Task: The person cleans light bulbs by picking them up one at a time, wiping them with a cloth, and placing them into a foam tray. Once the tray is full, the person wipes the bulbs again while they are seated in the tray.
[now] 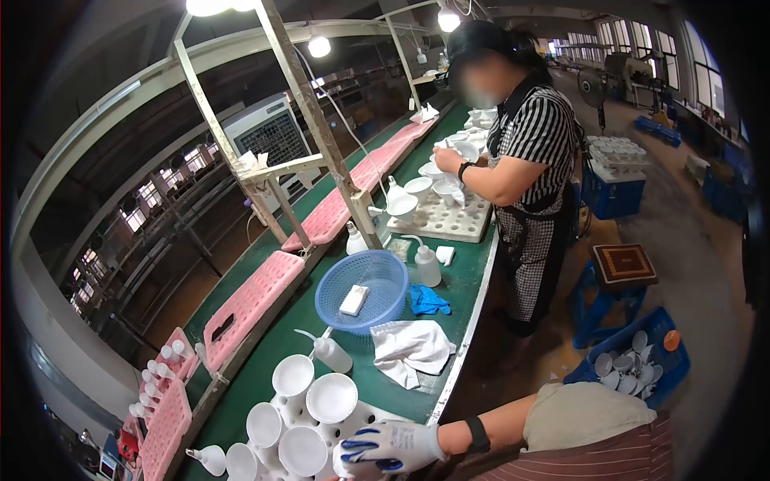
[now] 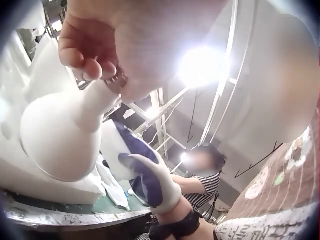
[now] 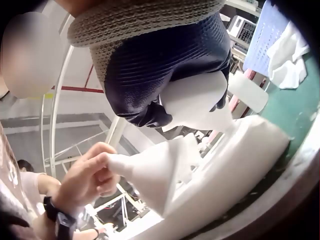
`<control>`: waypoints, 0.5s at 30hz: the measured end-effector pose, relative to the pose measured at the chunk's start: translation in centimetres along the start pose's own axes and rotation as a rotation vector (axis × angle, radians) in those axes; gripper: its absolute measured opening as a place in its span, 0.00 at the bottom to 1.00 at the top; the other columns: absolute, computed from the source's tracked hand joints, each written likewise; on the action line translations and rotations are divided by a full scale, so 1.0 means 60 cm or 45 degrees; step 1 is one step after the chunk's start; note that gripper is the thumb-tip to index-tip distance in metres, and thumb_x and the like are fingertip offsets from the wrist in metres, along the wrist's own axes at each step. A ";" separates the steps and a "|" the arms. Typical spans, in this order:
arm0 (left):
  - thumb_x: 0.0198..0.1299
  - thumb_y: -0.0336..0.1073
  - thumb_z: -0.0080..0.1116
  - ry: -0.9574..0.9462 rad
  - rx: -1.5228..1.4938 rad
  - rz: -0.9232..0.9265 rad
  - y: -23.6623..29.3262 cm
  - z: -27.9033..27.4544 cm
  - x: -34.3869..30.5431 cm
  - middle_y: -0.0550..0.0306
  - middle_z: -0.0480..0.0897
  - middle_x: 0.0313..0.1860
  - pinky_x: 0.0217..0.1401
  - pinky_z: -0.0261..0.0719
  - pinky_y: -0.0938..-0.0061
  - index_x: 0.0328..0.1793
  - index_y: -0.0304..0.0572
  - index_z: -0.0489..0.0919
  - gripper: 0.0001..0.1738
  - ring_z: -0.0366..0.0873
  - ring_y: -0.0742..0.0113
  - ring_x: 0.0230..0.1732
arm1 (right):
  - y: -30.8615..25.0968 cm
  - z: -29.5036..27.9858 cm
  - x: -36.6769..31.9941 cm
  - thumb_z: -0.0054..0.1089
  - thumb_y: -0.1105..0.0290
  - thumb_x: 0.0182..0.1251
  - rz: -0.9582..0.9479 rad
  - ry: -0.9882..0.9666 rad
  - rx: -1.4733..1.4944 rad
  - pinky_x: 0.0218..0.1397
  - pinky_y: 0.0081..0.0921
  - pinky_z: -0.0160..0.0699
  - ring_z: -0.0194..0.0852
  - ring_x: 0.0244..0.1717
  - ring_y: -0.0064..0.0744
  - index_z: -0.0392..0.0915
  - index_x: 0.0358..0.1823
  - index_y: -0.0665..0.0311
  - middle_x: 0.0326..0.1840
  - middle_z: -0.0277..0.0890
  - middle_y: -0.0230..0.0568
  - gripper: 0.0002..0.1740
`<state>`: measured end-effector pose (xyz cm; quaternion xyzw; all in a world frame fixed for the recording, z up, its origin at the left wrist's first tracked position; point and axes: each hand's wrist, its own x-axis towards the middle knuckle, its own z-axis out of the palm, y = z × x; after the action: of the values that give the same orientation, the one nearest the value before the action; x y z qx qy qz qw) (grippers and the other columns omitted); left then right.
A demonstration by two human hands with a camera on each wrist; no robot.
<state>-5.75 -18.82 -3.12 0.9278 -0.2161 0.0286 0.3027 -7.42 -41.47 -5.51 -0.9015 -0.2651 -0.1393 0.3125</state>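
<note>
My bare left hand (image 2: 140, 35) pinches a white funnel-shaped lamp shell (image 2: 62, 135) by its narrow neck. In the right wrist view that left hand (image 3: 85, 182) holds it sideways, wide mouth away from the fingers. My right hand (image 1: 393, 445) wears a white glove with a blue palm. Its fingers curl round a white block (image 3: 195, 97), partly hidden by the glove, close beside the lamp shell. Several white lamp shells (image 1: 332, 398) stand mouth up in a white tray with holes (image 1: 365, 417) near the hands. The head view cuts off most of the left hand.
Beyond the tray lie a squeeze bottle (image 1: 333, 354), a white cloth (image 1: 413, 353) and a blue basin (image 1: 325, 301) with a white block inside. Pink perforated trays (image 1: 257, 305) line the left. Another person (image 1: 529, 144) works farther along the table. A blue crate (image 1: 581, 369) holds lamp shells.
</note>
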 end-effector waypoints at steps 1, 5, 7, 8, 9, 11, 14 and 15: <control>0.64 0.36 0.58 0.010 0.142 0.095 0.000 0.002 0.005 0.48 0.80 0.29 0.35 0.75 0.64 0.49 0.36 0.75 0.13 0.78 0.54 0.27 | -0.005 0.005 0.006 0.58 0.68 0.57 -0.005 -0.027 0.039 0.69 0.44 0.64 0.62 0.70 0.45 0.61 0.72 0.52 0.74 0.58 0.44 0.38; 0.63 0.35 0.58 0.024 0.042 0.318 0.014 -0.017 0.008 0.45 0.79 0.32 0.37 0.74 0.62 0.45 0.35 0.77 0.10 0.77 0.51 0.33 | 0.010 -0.025 0.011 0.59 0.67 0.60 -0.032 0.052 -0.096 0.63 0.45 0.69 0.65 0.66 0.44 0.66 0.67 0.52 0.67 0.65 0.43 0.31; 0.63 0.34 0.59 0.041 0.048 0.449 0.021 -0.015 0.007 0.45 0.79 0.33 0.37 0.74 0.62 0.44 0.35 0.77 0.10 0.77 0.51 0.32 | 0.007 -0.016 0.006 0.59 0.66 0.60 -0.051 0.098 -0.058 0.62 0.45 0.70 0.66 0.66 0.44 0.66 0.67 0.52 0.67 0.64 0.43 0.31; 0.62 0.34 0.60 0.059 0.056 0.592 0.025 -0.013 0.009 0.45 0.79 0.33 0.37 0.74 0.63 0.43 0.35 0.78 0.09 0.77 0.51 0.32 | -0.002 -0.008 0.004 0.59 0.66 0.59 -0.069 0.109 -0.076 0.61 0.45 0.70 0.65 0.66 0.44 0.66 0.67 0.52 0.68 0.64 0.43 0.32; 0.62 0.34 0.60 0.058 0.057 0.590 0.031 -0.010 0.008 0.45 0.79 0.33 0.37 0.74 0.63 0.43 0.35 0.78 0.09 0.77 0.51 0.32 | -0.012 -0.007 0.005 0.60 0.66 0.58 -0.090 0.120 -0.095 0.61 0.44 0.70 0.65 0.67 0.43 0.66 0.67 0.52 0.68 0.64 0.43 0.32; 0.60 0.33 0.62 0.057 -0.113 0.308 0.036 -0.004 -0.006 0.46 0.79 0.33 0.38 0.74 0.63 0.43 0.36 0.78 0.10 0.76 0.51 0.33 | -0.001 -0.022 -0.006 0.62 0.62 0.55 -0.097 0.077 -0.217 0.59 0.43 0.72 0.66 0.66 0.46 0.66 0.67 0.50 0.71 0.62 0.44 0.34; 0.55 0.25 0.63 0.190 -0.235 0.235 0.011 0.024 -0.020 0.48 0.75 0.29 0.30 0.71 0.67 0.42 0.36 0.76 0.10 0.74 0.55 0.27 | 0.042 -0.041 -0.014 0.63 0.62 0.54 0.124 0.046 -0.255 0.56 0.43 0.75 0.75 0.55 0.50 0.74 0.59 0.49 0.63 0.70 0.44 0.27; 0.53 0.35 0.67 0.264 -0.223 0.173 0.013 0.026 -0.020 0.49 0.76 0.25 0.27 0.73 0.63 0.41 0.40 0.78 0.12 0.75 0.52 0.21 | 0.067 -0.031 -0.023 0.62 0.60 0.55 0.012 0.172 -0.318 0.57 0.43 0.74 0.73 0.59 0.48 0.73 0.62 0.48 0.64 0.70 0.44 0.29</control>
<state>-7.31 -19.81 -4.20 0.8733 -0.2477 0.1257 0.4003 -6.42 -45.88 -6.64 -0.9231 -0.2198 -0.2301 0.2158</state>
